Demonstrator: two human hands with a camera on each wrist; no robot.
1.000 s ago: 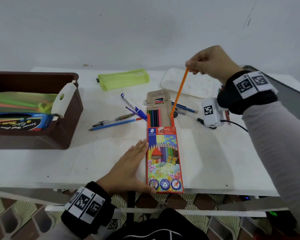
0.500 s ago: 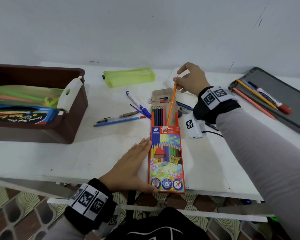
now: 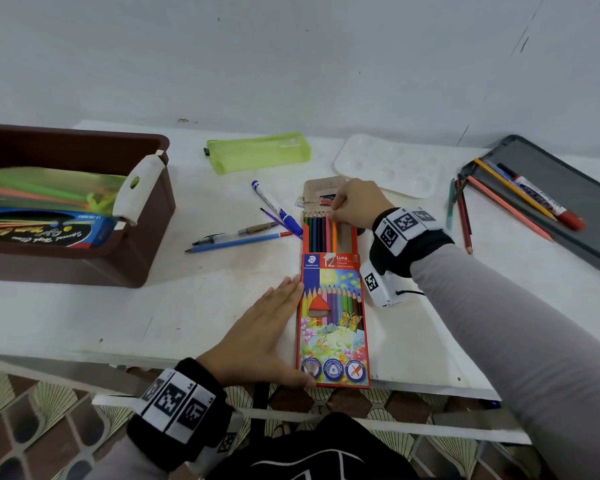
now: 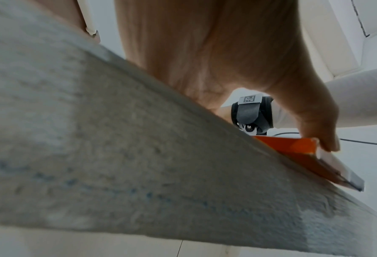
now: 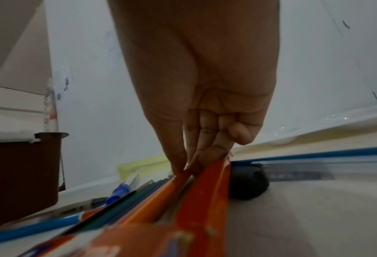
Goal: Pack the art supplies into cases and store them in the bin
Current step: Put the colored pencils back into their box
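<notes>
The coloured pencil box lies lengthwise near the table's front edge, its inner tray slid out at the far end with several pencils in a row. An orange pencil lies in that tray, rightmost in the row. My right hand pinches its far end between thumb and fingers; the right wrist view shows the pinch on the orange pencil. My left hand lies flat against the box's left side, fingers straight. The thumb presses the near end of the box.
A brown bin at the left holds packed cases. A green pouch and a white palette lie at the back. Loose pens sit left of the box. Loose pencils lie beside a grey tray at the right.
My right hand came down and forward with the orange pencil. It stood steeply with its tip at the tray; now it lies flat in the row. The left hand stayed put.
</notes>
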